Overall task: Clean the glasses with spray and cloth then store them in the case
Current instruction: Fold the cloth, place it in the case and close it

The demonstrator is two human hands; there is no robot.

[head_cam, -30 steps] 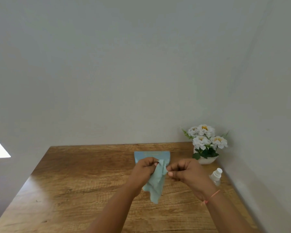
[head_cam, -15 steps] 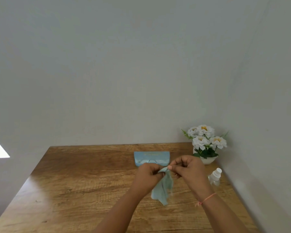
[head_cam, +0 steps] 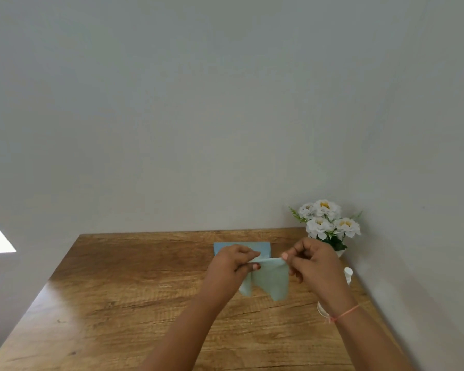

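Our brown wooden tabletop [head_cam: 118, 303] opens leftward; grey walls [head_cam: 225, 129] close its far and right edges. Our left hand [head_cam: 231, 263] and right hand [head_cam: 314, 266] pinch the pale-green cloth [head_cam: 272, 279] hanging between them.

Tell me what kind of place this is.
Probably a room corner at home, though an office is possible: a wooden table set against plain grey walls, with potted white flowers tucked into the corner.

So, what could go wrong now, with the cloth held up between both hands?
1. The spray bottle sits close behind the wrist of the right hand, partly hidden; a careless arm move may knock it.
2. The left hand and right hand only pinch the cloth at its top edge, so it might slip onto the table.
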